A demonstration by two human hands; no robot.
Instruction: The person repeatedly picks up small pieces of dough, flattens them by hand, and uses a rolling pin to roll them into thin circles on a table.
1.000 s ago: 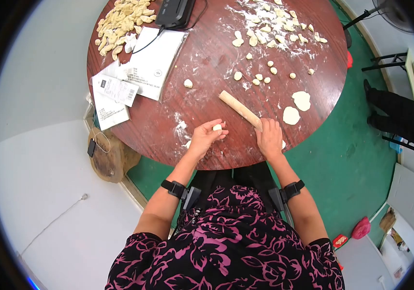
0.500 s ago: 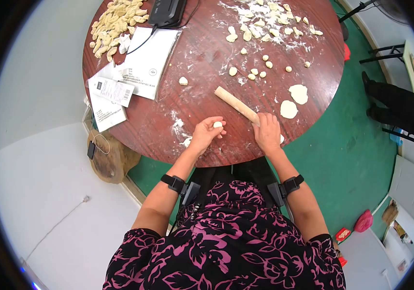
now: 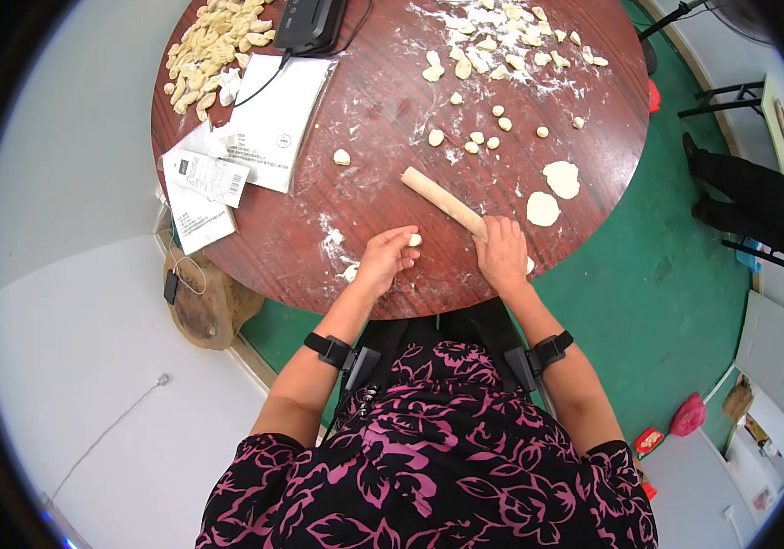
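Between the fingertips of my left hand (image 3: pixel 386 260) is a small dough ball (image 3: pixel 415 241), held just above the table. My right hand (image 3: pixel 504 253) is closed on the near end of a wooden rolling pin (image 3: pixel 443 201), which lies slanted on the tabletop. Right of the pin are two flat dough wrappers, one nearer (image 3: pixel 543 209) and one farther (image 3: pixel 561 179). A pale bit of dough (image 3: pixel 530 265) peeks out beside my right hand, mostly hidden. Another lump of dough (image 3: pixel 342 157) sits alone to the left of the pin.
The round table (image 3: pixel 355 110) carries several dough pieces (image 3: pixel 492 142) and loose flour farther back. Shaped dough (image 3: pixel 218 46) is heaped at the far left, near a black device (image 3: pixel 311 23) and white packets (image 3: pixel 268 119). A person in dark trousers (image 3: pixel 749 188) is at the right.
The dough ball has shifted slightly in my left fingertips. My right hand keeps its hold on the rolling pin. The whole view has moved a little.
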